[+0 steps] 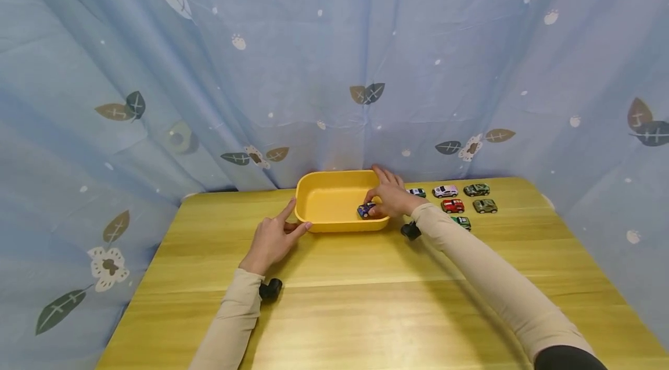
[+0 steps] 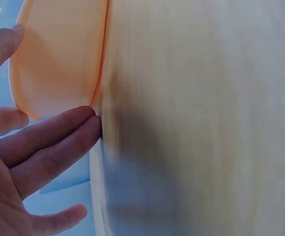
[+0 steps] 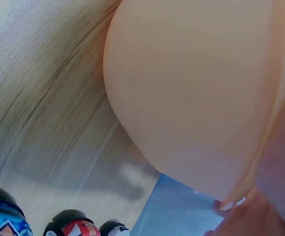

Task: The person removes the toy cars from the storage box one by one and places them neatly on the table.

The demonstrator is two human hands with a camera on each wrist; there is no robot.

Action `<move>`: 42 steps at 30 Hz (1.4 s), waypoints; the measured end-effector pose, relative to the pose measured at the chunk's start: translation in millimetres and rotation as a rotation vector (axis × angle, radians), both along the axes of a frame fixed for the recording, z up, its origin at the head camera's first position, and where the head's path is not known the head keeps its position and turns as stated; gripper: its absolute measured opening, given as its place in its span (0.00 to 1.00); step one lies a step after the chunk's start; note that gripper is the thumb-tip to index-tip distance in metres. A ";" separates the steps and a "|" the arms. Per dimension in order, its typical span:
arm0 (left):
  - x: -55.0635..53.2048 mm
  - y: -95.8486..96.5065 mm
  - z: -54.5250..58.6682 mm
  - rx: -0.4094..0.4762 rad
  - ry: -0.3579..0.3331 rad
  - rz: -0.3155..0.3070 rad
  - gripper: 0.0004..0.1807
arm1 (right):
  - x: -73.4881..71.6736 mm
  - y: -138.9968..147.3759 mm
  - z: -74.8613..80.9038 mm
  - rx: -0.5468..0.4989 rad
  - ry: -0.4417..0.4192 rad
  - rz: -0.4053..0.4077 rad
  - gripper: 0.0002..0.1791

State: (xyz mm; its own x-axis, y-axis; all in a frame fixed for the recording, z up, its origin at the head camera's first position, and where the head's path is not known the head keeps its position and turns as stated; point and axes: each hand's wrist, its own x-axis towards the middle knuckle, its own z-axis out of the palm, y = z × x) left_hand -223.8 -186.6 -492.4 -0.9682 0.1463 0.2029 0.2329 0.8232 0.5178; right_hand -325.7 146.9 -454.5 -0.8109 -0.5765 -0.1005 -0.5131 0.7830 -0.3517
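Note:
A yellow plastic basin (image 1: 334,225) stands near the back edge of the table. My left hand (image 1: 272,239) is at its left end, thumb at the near rim and index finger at the left rim; the left wrist view shows the other fingers fairly straight along the outside. My right hand (image 1: 392,198) reaches over the right end and pinches a dark blue toy car (image 1: 364,211) inside the basin, low over its floor. Some of its fingers lie along the right rim. In the right wrist view the basin wall (image 3: 191,98) hides the pinched car.
Right of the basin are several toy cars, among them a red one (image 1: 452,205), a pale pink one (image 1: 445,191) and camouflage ones (image 1: 485,205). A green car (image 1: 462,222) is partly behind the right sleeve. A blue patterned curtain (image 1: 324,68) hangs behind the table.

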 end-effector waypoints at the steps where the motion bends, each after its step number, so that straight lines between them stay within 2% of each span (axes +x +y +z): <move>1: 0.7 -0.4 -0.3 0.000 -0.002 0.000 0.48 | 0.7 -0.3 -0.1 0.001 0.007 0.006 0.11; 11: 4.2 -0.4 -3.5 0.006 -0.004 -0.002 0.47 | 4.9 0.7 -0.7 -0.011 0.012 -0.006 0.12; 15: 3.0 1.2 -5.2 0.011 -0.005 -0.011 0.48 | 4.1 5.6 2.8 -0.049 0.066 -0.008 0.13; 19: 1.1 1.7 -5.5 0.014 -0.001 -0.015 0.47 | -0.7 13.9 18.0 -0.131 0.177 0.021 0.14; 24: -0.7 -0.6 -5.3 0.015 0.014 -0.011 0.46 | -7.7 34.8 50.8 -0.176 0.275 0.070 0.16; 28: -1.4 -1.8 -4.0 0.025 0.021 -0.020 0.46 | -8.9 60.3 75.9 -0.136 0.287 0.044 0.16; 32: -0.6 -3.5 -3.3 0.025 0.018 -0.019 0.47 | -6.5 88.8 88.8 -0.102 0.322 0.014 0.15; 37: -0.2 -4.2 -2.2 0.030 0.016 -0.008 0.47 | 1.2 126.0 91.4 -0.042 0.373 -0.008 0.15; 42: 0.3 -3.4 -2.3 0.022 0.012 -0.010 0.47 | 11.3 163.4 82.1 0.070 0.370 -0.019 0.16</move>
